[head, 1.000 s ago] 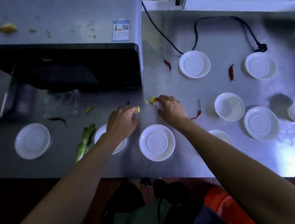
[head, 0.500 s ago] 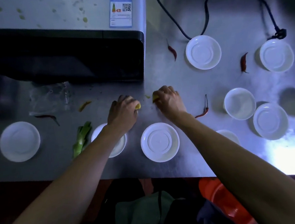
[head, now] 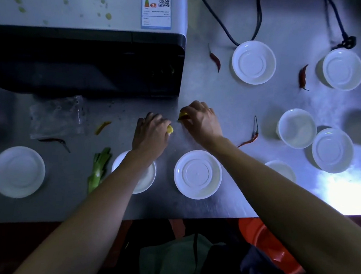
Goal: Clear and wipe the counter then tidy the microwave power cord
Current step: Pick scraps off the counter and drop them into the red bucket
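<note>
On the steel counter [head: 233, 102], just in front of the microwave [head: 82, 58], both my hands are down among the scraps. My left hand [head: 151, 132] has its fingers curled together around a yellow bit [head: 170, 129] that peeks out at the thumb side. My right hand [head: 202, 122] is curled the same way, pinching a second yellow piece [head: 183, 115] at its fingertips. The two hands sit just beside each other, not touching.

The cord [head: 258, 11] runs from behind the microwave across the back of the counter, loops, and ends at a dark plug [head: 348, 42] near the rim of a far right dish [head: 342, 69].

White dishes are scattered around: one [head: 197, 174] just below my hands, another [head: 253, 63] at the cord's loop, one [head: 18, 171] at far left. Red chillies [head: 215, 59] lie between them, one [head: 252, 137] beside my right wrist. A green leafy stalk [head: 98, 169] lies left of my left forearm, and a clear plastic bag [head: 57, 117] sits before the microwave. A red basin [head: 268, 244] shows below the counter edge.
</note>
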Demonstrator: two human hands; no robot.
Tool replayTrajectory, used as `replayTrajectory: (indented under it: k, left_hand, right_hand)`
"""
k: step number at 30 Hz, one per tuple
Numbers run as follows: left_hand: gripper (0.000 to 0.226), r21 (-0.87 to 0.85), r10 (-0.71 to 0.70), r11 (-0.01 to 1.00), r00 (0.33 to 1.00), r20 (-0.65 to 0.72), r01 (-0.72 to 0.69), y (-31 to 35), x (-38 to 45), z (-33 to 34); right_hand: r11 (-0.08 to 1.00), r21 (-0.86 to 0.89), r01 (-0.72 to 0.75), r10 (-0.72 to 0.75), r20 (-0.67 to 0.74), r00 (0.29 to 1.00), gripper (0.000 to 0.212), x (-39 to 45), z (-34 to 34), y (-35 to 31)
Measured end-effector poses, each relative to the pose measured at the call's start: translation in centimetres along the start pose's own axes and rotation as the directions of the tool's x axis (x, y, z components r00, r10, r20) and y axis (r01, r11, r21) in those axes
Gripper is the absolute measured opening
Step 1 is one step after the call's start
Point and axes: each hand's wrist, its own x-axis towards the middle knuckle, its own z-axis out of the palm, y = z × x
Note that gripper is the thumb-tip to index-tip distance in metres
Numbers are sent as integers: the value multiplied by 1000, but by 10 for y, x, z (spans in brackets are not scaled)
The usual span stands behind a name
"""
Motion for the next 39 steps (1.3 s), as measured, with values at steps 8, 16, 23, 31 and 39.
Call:
replayTrajectory:
  k: [8, 16, 23, 31, 39]
  left_hand:
    - [12, -56, -2, 998, 999, -42, -1, -6, -5, -1]
    - [14, -115, -34, 993, 997, -66, 27, -11, -12, -3]
    - [12, -146, -41, 989, 997, -64, 31, -11, -18, -6]
    - [11, -210, -78, 976, 994, -74, 61, -10, -25, -8]
    - [10, -216, -16, 976, 994, -109, -8, 8, -37, -17]
  right_hand:
    - [998, -58, 6, -4, 30, 1000, 16, 1, 3, -6]
    - [994, -112, 2, 8, 86, 996, 21, 6, 3, -11]
    - [986, -165, -25, 45, 121, 992, 21, 7, 5, -13]
    - [993, -101, -60, 73, 130, 989, 17, -7, 0, -6]
    - [984, 52, -172, 173, -11, 985, 10, -54, -19, 19]
